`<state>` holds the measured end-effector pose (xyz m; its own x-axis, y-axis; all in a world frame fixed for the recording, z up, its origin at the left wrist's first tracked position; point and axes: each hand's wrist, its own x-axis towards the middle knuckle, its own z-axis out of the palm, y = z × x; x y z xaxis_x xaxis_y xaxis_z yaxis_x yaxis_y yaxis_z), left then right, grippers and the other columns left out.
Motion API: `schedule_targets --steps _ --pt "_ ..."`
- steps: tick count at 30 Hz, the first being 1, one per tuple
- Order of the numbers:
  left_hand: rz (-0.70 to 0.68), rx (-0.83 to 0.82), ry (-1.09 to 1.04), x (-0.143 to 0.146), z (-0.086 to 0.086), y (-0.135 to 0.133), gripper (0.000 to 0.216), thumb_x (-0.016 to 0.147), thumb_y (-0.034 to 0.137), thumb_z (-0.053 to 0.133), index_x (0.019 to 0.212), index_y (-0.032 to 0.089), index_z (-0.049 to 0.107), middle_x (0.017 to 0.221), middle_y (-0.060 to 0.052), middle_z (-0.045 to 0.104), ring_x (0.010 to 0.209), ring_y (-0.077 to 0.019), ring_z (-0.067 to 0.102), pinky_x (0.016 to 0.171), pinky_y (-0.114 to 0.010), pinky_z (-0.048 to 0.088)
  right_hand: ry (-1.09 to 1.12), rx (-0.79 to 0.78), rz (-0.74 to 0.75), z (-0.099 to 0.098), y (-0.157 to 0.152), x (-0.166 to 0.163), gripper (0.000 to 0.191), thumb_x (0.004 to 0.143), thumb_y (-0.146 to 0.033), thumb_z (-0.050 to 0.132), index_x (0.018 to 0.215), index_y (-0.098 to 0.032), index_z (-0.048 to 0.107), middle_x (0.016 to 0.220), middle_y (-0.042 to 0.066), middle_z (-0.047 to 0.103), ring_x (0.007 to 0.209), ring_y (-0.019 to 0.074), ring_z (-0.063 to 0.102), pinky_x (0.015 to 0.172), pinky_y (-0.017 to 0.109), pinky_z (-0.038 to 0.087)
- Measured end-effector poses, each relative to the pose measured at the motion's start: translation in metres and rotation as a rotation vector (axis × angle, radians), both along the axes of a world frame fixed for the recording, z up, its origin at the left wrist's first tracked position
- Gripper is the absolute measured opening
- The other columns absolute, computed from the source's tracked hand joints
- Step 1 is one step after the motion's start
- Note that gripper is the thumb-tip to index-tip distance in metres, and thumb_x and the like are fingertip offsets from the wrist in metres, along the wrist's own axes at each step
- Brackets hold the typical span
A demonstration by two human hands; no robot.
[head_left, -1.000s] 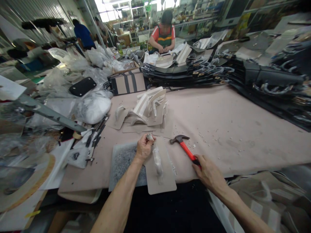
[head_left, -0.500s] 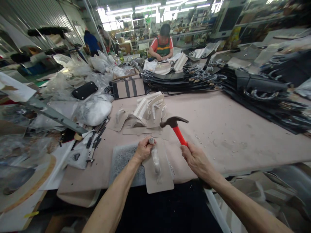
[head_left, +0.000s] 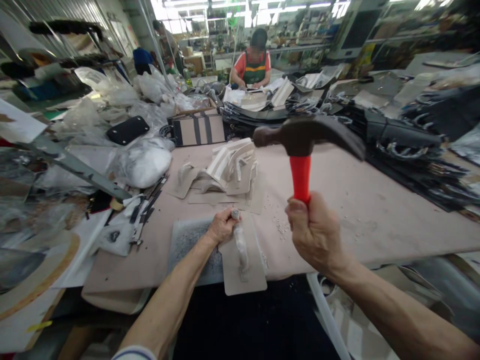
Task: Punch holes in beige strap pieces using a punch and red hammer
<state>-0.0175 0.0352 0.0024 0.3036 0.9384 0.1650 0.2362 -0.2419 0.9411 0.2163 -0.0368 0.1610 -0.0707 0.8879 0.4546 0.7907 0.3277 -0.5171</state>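
Presently raised, hammer: claw type with a red grip; the head is up in the air, well apart from the table and from the rod below.
Right hand: fingers closed firmly around the red grip, thumb laid along it; nothing else held.
Left hand: curled snugly around a short rod, whose round end shows at the top of the fist.
Rod foot: hidden behind the hand and blurred; whether it touches anything beneath cannot be confirmed.
Flat beige panel: lying at the near table edge, just beside the left hand, its rounded end jutting past the edge; a plastic-wrapped strip runs lengthwise on it.
Speckled plate: flat on the table, partly beneath the left forearm.
Loose bits: small and pale, scattered right of the panel.
Beige pile: similar pieces, stacked beyond the left hand.
Co-worker: seated across the table, behind dark stacked goods.
Change noted: the hammer has come up from near the table to high before the camera; the left hand and rod have stayed nearly put.
Bearing on the work: judged to be the lifted part of a hammer stroke, the rod steadied, hammer and rod apart.
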Motion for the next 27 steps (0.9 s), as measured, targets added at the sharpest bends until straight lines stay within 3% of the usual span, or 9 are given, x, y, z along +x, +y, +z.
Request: schedule_targets --steps 5,9,13,15,17,20,22,24,27 --pt "0.01 0.016 0.036 0.001 0.002 -0.002 0.01 0.081 0.019 0.057 0.085 0.016 0.066 0.077 -0.001 0.064 0.073 -0.0149 0.057 0.071 -0.025 0.044 -0.455 -0.394 0.243 -0.04 -0.002 0.01 0.027 0.102 -0.037 0.035 0.087 -0.02 0.05 0.06 0.001 0.056 0.048 0.0131 0.04 0.052 0.03 0.015" --pt "0.007 0.015 0.003 0.001 0.002 -0.004 0.012 0.084 0.019 0.055 0.088 0.017 0.066 0.082 -0.001 0.066 0.076 -0.0146 0.057 0.072 -0.024 0.045 -0.423 -0.528 0.171 -0.064 0.001 0.031 0.029 0.102 -0.039 0.034 0.091 -0.019 0.052 0.066 0.002 0.059 0.053 0.0141 0.046 0.053 0.028 0.019" --pt "0.011 0.028 0.009 -0.001 0.0 -0.004 0.011 0.082 0.018 0.058 0.089 0.017 0.067 0.082 -0.002 0.065 0.076 -0.0142 0.057 0.072 -0.023 0.044 -0.338 -0.691 0.049 -0.104 0.0 0.053 0.032 0.103 -0.036 0.031 0.091 -0.018 0.054 0.072 0.005 0.061 0.064 0.0177 0.055 0.059 0.028 0.032" --pt "0.028 0.023 0.005 -0.001 -0.002 -0.004 0.011 0.082 0.02 0.06 0.09 0.017 0.067 0.082 -0.002 0.066 0.076 -0.0142 0.057 0.07 -0.023 0.044 -0.443 -0.645 -0.042 -0.117 -0.004 0.053 0.028 0.101 -0.032 0.037 0.103 -0.014 0.057 0.083 0.01 0.064 0.073 0.0222 0.059 0.063 0.031 0.037" --pt "0.047 0.013 -0.016 0.0 -0.002 -0.004 0.011 0.082 0.021 0.061 0.089 0.017 0.068 0.081 -0.002 0.066 0.075 -0.0142 0.058 0.07 -0.023 0.044 -0.506 -0.449 -0.028 -0.118 -0.008 0.04 0.031 0.097 -0.026 0.045 0.122 -0.01 0.053 0.109 0.018 0.062 0.093 0.0277 0.06 0.075 0.035 0.042" --pt "0.08 -0.017 -0.064 0.003 -0.001 -0.005 0.01 0.08 0.022 0.064 0.087 0.017 0.069 0.08 -0.002 0.067 0.074 -0.0138 0.059 0.07 -0.023 0.046 -0.477 -0.144 0.303 -0.1 -0.011 0.002 0.049 0.09 -0.013 0.049 0.139 -0.015 0.043 0.144 0.018 0.043 0.12 0.029 0.047 0.095 0.04 0.04" --pt "0.129 -0.062 -0.113 0.006 0.0 -0.005 0.011 0.077 0.023 0.068 0.085 0.016 0.069 0.078 -0.001 0.068 0.072 -0.0136 0.061 0.07 -0.023 0.047 -0.516 -0.085 0.59 -0.087 -0.012 -0.026 0.042 0.088 -0.011 0.05 0.129 -0.019 0.052 0.142 0.013 0.046 0.116 0.0264 0.048 0.093 0.039 0.041" --pt "0.193 -0.128 -0.19 0.009 0.0 -0.003 0.016 0.072 0.025 0.073 0.084 0.016 0.07 0.077 -0.001 0.07 0.071 -0.0138 0.062 0.069 -0.024 0.049 -0.609 -0.08 0.754 -0.082 -0.012 -0.048 0.023 0.089 -0.013 0.051 0.109 -0.019 0.059 0.124 0.011 0.056 0.101 0.0245 0.052 0.086 0.038 0.043" --pt "0.331 -0.185 -0.339 0.007 0.008 0.003 0.024 0.066 0.029 0.079 0.083 0.015 0.068 0.078 -0.003 0.073 0.069 -0.0148 0.065 0.067 -0.025 0.052 -0.721 -0.062 0.643 -0.083 -0.014 -0.068 0.016 0.09 -0.011 0.048 0.099 -0.017 0.06 0.106 0.012 0.061 0.092 0.0246 0.053 0.081 0.039 0.043"
